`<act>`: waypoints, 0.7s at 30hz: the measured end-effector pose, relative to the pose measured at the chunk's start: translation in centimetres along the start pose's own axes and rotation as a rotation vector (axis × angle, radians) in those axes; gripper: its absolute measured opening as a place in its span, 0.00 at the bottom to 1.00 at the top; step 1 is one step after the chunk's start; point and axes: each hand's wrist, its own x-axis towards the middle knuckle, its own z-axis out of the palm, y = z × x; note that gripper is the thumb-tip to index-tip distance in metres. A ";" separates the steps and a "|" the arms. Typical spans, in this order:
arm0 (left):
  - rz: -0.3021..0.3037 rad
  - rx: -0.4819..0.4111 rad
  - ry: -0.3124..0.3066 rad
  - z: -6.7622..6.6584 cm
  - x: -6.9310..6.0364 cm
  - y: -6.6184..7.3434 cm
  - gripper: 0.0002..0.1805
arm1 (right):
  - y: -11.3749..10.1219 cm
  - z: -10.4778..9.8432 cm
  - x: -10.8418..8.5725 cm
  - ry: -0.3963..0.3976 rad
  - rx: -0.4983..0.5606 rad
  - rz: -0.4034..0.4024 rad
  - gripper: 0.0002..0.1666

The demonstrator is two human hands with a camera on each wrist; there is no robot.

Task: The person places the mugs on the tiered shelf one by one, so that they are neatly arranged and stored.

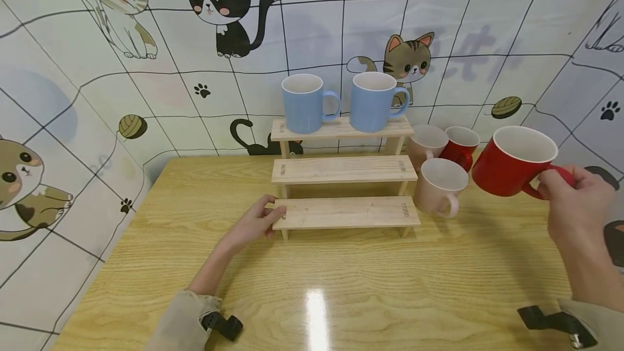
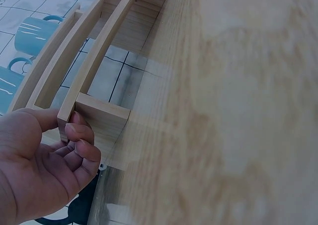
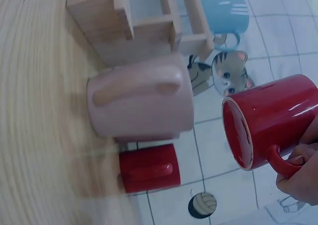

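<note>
My right hand (image 1: 580, 205) grips a red mug (image 1: 512, 161) by its handle and holds it above the table, right of the other mugs. In the right wrist view the raised red mug (image 3: 273, 120) shows its base. My left hand (image 1: 255, 218) pinches the left end of the lowest step of a three-step wooden rack (image 1: 346, 213). The left wrist view shows the thumb above the board's end (image 2: 64, 118) and the fingers curled beneath. Two blue mugs, a left one (image 1: 303, 107) and a right one (image 1: 372, 104), stand on the top step, handles to the right.
Right of the rack stand a near pale pink mug (image 1: 439, 186), a far pale pink mug (image 1: 423, 142) and a second red mug (image 1: 455, 150), close together on the wooden table (image 1: 380, 291). A cat-print cloth (image 1: 312, 31) hangs behind and along the sides.
</note>
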 end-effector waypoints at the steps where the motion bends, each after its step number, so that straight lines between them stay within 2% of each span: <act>1: 0.002 0.000 -0.002 0.0 0.0 0.0 0.23 | -0.3 0.1 -0.3 -0.009 -0.013 -0.004 0.08; 4: 0.010 0.005 -0.010 -0.1 0.1 -0.2 0.24 | -1.1 0.6 -1.0 -0.043 -0.065 -0.027 0.07; 8: 0.008 0.006 -0.007 -0.1 0.2 -0.2 0.24 | -1.9 1.4 -1.8 -0.104 -0.029 -0.047 0.08; 13: 0.006 0.004 -0.005 -0.2 0.1 -0.2 0.23 | -2.6 2.6 -2.6 -0.204 0.102 -0.038 0.08; 15: 0.007 0.007 -0.006 -0.1 0.1 -0.2 0.22 | -2.8 3.2 -2.9 -0.261 0.200 -0.042 0.08; 21: 0.012 0.009 -0.013 -0.1 0.1 -0.2 0.24 | -3.4 5.6 -4.0 -0.380 0.322 -0.087 0.10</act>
